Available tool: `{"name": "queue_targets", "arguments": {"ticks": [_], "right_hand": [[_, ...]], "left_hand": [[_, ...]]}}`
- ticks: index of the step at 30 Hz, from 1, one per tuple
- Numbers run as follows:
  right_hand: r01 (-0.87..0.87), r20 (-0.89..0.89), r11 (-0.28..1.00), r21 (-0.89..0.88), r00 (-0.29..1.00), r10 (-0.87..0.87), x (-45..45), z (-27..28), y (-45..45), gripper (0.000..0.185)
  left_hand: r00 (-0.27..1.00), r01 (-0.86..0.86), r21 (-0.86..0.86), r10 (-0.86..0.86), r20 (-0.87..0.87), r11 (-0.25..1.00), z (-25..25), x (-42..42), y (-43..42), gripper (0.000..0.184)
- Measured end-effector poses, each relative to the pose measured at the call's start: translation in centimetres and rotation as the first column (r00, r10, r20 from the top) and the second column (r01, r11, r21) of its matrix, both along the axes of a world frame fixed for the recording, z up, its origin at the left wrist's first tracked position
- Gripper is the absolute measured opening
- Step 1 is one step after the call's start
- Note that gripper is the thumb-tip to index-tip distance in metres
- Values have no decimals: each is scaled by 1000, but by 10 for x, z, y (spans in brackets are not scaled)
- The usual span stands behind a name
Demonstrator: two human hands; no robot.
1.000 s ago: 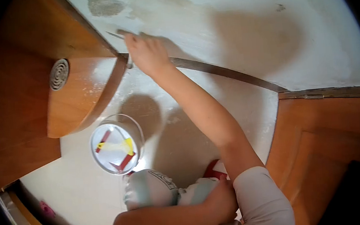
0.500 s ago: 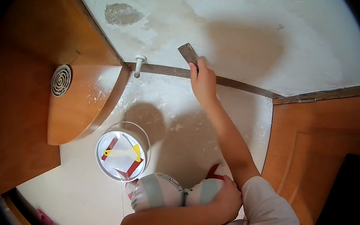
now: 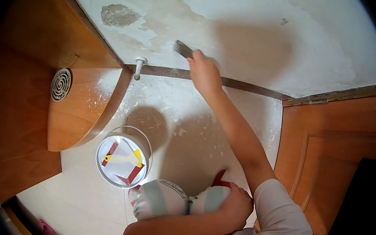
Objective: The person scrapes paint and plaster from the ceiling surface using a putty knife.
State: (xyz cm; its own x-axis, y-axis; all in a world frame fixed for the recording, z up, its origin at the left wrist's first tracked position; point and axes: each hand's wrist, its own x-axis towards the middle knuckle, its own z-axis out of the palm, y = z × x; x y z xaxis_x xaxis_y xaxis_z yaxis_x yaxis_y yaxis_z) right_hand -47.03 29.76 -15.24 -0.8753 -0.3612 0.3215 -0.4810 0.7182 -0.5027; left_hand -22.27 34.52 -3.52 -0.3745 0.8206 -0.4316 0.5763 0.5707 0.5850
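Observation:
My right hand [image 3: 205, 73] is closed round the handle of a flat scraper [image 3: 183, 49], whose dull blade lies against or just over the patchy white wall [image 3: 249, 4]. Above and to the left of the blade, a rough grey patch [image 3: 119, 15] is bare of coating. My left hand [image 3: 239, 204] rests at my knee by my right elbow, its fingers curled; whether it holds anything is hidden.
A white bucket [image 3: 142, 141] with a wire handle stands on the floor, yellow and red pieces on its lid. A pipe stub [image 3: 138, 68] sticks out of the wall. Wooden shelf [image 3: 84, 104] at left, wooden door [image 3: 329, 150] at right. White flakes litter the floor.
From the far left of the wall near the pipe, my right hand has moved right with the scraper, then slightly back left. My left hand has stayed at my knee.

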Motion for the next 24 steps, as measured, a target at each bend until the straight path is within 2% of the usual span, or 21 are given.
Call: {"name": "queue_targets", "arguments": {"ticks": [2,5,7,8,9,10,11,12,14,17,18,21,22,24], "right_hand": [[-54,49,991,125,998,48,1,22,-20,18],[-84,95,995,57,992,79,7,39,-60,20],[-88,35,994,-72,995,91,13,46,-79,20],[-92,6,987,-133,996,94,16,48,-85,20],[-92,-18,989,-119,996,91,19,45,-85,20],[-91,-42,991,-102,995,87,22,37,-77,20],[-89,-67,993,-83,994,84,24,29,-67,21],[-43,-20,998,-39,999,42,26,22,-55,20],[55,71,997,56,996,-59,27,9,-27,20],[164,108,986,4,981,-163,22,3,-6,21],[159,66,986,-42,986,-156,23,-1,-7,22],[131,134,925,-357,987,-88,20,-28,-24,21],[184,277,848,-496,960,-46,26,-26,-32,19],[189,258,834,-519,964,-58,23,-36,-38,19]], "left_hand": [[999,-2,22,1,32,1000,0,0,-2,43],[999,-46,63,46,6,997,-6,4,-7,41],[946,-292,208,314,-78,933,-31,24,-3,44],[945,-313,174,324,-40,934,-40,31,3,46],[942,-332,139,336,-4,933,-41,32,2,48],[966,-236,2,234,114,972,-23,18,-4,50],[980,-110,-67,120,157,992,-9,6,-9,52],[978,21,-122,5,209,992,5,-6,-14,54],[950,297,-142,-277,147,944,20,-20,-19,55],[968,242,-166,-227,107,956,0,0,0,52],[967,252,-168,-241,84,953,0,1,0,52],[967,255,-162,-252,42,953,3,0,-6,51],[971,237,-149,-233,45,960,7,-4,-12,50],[978,206,-128,-205,24,970,5,-3,-13,50]]}}
